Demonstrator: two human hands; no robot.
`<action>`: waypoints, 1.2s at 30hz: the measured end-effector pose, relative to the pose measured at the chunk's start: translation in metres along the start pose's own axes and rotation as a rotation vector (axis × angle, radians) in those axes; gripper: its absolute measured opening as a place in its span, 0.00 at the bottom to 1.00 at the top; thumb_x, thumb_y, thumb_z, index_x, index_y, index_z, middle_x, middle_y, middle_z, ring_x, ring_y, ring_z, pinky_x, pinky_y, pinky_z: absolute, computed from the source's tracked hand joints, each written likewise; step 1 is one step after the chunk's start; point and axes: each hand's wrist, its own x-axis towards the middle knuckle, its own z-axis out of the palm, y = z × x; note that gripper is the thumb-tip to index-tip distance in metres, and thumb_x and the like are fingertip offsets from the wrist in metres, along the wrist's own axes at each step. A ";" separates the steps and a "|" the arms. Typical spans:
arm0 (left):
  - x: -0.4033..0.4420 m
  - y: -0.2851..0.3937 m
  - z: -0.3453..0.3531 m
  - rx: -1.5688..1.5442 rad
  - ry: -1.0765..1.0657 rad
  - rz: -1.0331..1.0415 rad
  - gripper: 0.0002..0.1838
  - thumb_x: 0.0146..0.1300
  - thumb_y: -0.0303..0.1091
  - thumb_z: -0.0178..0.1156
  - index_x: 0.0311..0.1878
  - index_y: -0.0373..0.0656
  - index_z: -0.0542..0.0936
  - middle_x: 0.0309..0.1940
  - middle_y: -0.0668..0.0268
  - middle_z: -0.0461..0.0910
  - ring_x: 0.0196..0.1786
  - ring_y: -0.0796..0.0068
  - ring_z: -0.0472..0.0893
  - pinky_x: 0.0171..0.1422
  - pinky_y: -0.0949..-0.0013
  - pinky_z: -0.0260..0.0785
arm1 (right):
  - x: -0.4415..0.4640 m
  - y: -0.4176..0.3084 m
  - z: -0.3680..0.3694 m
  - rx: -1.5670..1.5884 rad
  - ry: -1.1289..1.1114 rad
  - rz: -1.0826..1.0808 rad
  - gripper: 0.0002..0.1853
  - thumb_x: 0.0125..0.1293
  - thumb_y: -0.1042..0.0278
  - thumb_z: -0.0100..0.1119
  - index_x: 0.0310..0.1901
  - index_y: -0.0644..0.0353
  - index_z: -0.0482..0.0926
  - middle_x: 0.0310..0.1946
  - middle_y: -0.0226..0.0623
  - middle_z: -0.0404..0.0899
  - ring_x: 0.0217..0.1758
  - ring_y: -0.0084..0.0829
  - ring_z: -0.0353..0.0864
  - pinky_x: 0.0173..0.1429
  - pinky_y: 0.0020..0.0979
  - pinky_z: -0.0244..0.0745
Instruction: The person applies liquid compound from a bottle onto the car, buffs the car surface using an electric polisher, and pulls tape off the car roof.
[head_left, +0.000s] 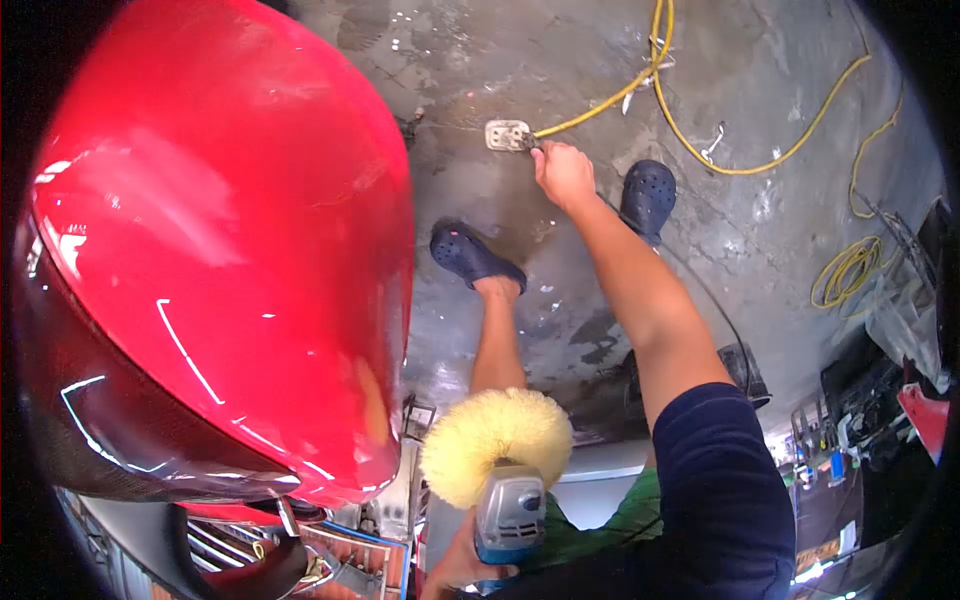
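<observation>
Low in the view, my left hand [462,558] is wrapped round the body of a grey and blue polisher [512,510]. The polisher carries a round, fluffy yellow pad [497,440]. My right hand [566,174] reaches down toward the floor, its fingers closed on a dark plug [532,143] at the edge of a white outlet box [506,135]. A yellow cord [598,108] runs from that box. A dark cable [700,283] passes from beneath my right forearm.
A glossy red car body [250,220] with a dark lower panel [130,400] fills the left side. My feet in dark clogs [650,195] stand on the wet grey floor [560,50]. A coiled yellow cord [846,272] and assorted parts lie at the right.
</observation>
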 end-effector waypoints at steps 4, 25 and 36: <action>-0.010 0.010 -0.002 0.073 -0.003 0.069 0.68 0.41 0.29 0.88 0.83 0.38 0.54 0.74 0.59 0.71 0.77 0.67 0.71 0.82 0.57 0.60 | 0.023 -0.031 -0.002 -0.122 -0.116 0.010 0.17 0.76 0.59 0.54 0.42 0.63 0.87 0.44 0.52 0.89 0.49 0.55 0.90 0.56 0.55 0.83; -0.117 -0.008 -0.055 0.374 -0.154 0.507 0.51 0.49 0.35 0.85 0.73 0.38 0.66 0.64 0.52 0.80 0.68 0.63 0.80 0.74 0.58 0.70 | -0.164 -0.044 -0.147 -0.359 -0.091 -0.273 0.25 0.75 0.43 0.60 0.49 0.62 0.85 0.45 0.52 0.87 0.51 0.54 0.87 0.55 0.53 0.82; -0.356 -0.040 -0.116 -0.005 -0.074 1.460 0.69 0.39 0.40 0.90 0.81 0.35 0.56 0.71 0.56 0.72 0.75 0.64 0.72 0.80 0.58 0.63 | -0.589 -0.345 -0.308 0.298 -0.698 -0.968 0.25 0.70 0.53 0.68 0.61 0.64 0.82 0.54 0.46 0.86 0.59 0.44 0.82 0.69 0.46 0.73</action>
